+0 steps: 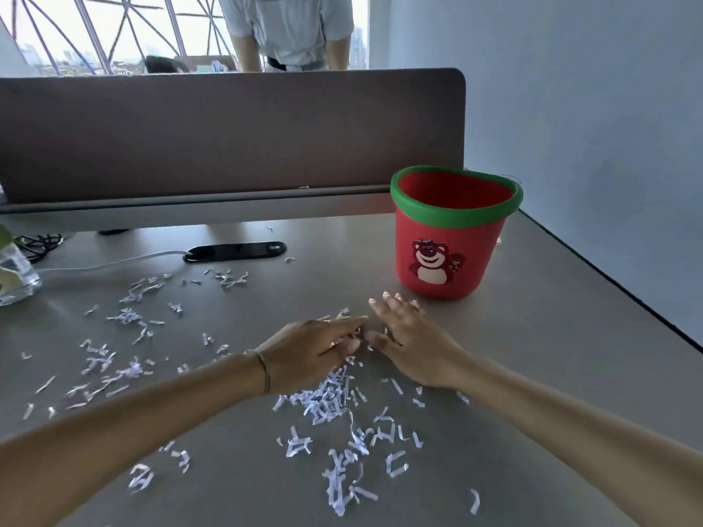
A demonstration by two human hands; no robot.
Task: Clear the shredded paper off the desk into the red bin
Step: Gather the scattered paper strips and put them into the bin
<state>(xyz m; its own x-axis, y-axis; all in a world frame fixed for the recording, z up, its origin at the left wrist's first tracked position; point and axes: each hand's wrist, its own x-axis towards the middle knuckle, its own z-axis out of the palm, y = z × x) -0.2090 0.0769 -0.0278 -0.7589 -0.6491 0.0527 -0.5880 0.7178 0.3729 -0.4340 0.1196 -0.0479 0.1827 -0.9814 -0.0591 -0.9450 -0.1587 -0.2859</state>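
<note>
Left hand (319,351) and right hand (409,342) flat, fingers spread over shredded paper (327,397) mid-desk (532,336); red bin (449,237) near back right corner, bear picture, no readable writing

A brown partition (228,135) runs along the back of the grey desk (532,336). Behind it, daylight comes through a window (114,28) with crossed bars. A plain pale wall (589,108) stands on the right.
</note>
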